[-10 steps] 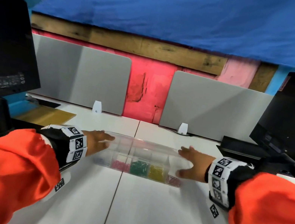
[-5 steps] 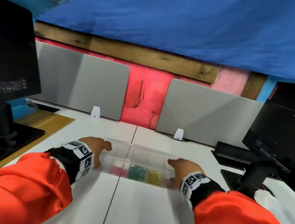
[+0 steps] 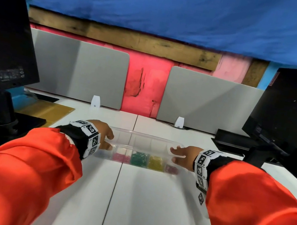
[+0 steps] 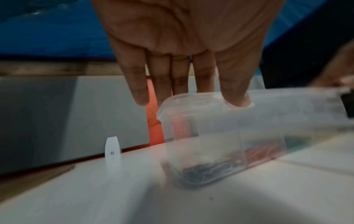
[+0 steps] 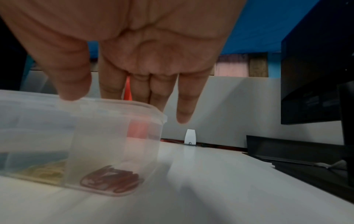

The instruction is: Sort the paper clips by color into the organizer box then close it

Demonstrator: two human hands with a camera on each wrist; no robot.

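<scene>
With the lid now lowered, the left hand (image 3: 103, 134) and right hand (image 3: 183, 154) press flat-fingered on the organizer box (image 3: 137, 151), clips sorted inside; closing looks nearly done.

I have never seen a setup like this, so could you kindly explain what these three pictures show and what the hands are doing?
No machine here: a person in orange sleeves wears three cameras. The wide picture comes from the head; the other two look along each wrist at the fingers. On the white desk lies a long clear plastic organizer box with paper clips sorted by colour into compartments. The left hand and right hand rest at opposite ends, straight fingers on its lid. Nothing is gripped. Dark monitors stand at both sides.
</scene>
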